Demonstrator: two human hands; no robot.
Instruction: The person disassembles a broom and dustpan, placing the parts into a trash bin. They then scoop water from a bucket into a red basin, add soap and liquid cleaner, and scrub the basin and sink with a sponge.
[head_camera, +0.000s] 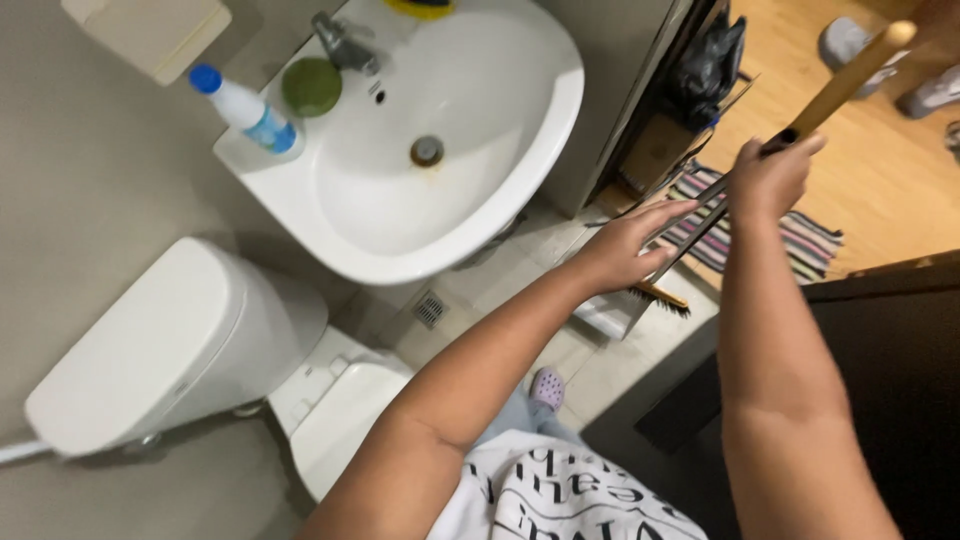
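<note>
My right hand (770, 178) is closed round a broom's long wooden handle (848, 78), which slants up to the top right. The broom's bristle head (661, 296) is down by the tiled floor. Just beside it lies a white dustpan (606, 316). My left hand (630, 245) is lower, with its fingers stretched along the dustpan's thin dark metal handle (700, 212) and the thumb under it. Both arms reach out over the floor beside the basin.
A white basin (520, 150) with a tap, a green round object and a blue-capped bottle (245, 108) is at the upper left. A toilet cistern (150, 350) and bowl are below it. A floor drain (430, 308), a striped mat (810, 235), a dark door and another person's grey shoes (845, 40) are nearby.
</note>
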